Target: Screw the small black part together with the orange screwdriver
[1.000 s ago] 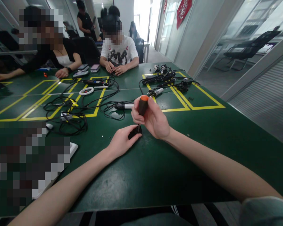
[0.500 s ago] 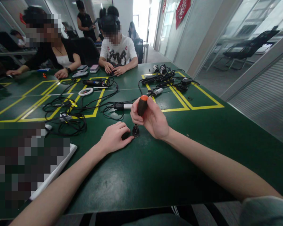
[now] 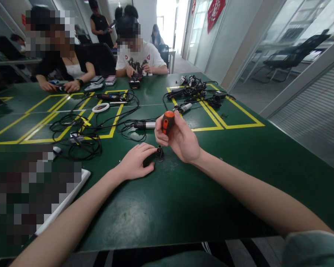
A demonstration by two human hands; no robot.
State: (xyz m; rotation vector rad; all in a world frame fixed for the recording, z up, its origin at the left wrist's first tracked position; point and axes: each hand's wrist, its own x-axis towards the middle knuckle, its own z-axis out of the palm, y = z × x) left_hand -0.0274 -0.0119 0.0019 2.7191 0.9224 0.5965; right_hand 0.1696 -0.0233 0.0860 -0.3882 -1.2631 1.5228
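Note:
My right hand (image 3: pixel 180 139) is closed around the orange and black handle of a screwdriver (image 3: pixel 168 120), held upright above the table. Its shaft is mostly hidden by my fingers. Just below stands a small dark part with a round base (image 3: pixel 159 154), on the green tabletop. My left hand (image 3: pixel 136 162) rests on the table at the left of this part. Its index fingertip touches the part's side, and the thumb lies near the base. Whatever is dark under the curled palm cannot be made out.
Tangled black cables (image 3: pixel 80 126) and a silver-black cylindrical tool (image 3: pixel 144 125) lie ahead. More cables (image 3: pixel 195 91) are heaped at the back right. A white-edged tray (image 3: pixel 85 176) sits at the left. Two people (image 3: pixel 140 61) sit across the table.
The screwdriver handle has turned in my right hand, showing more orange. My left index finger has stretched to the dark part while the thumb drew back. Both people across moved their hands.

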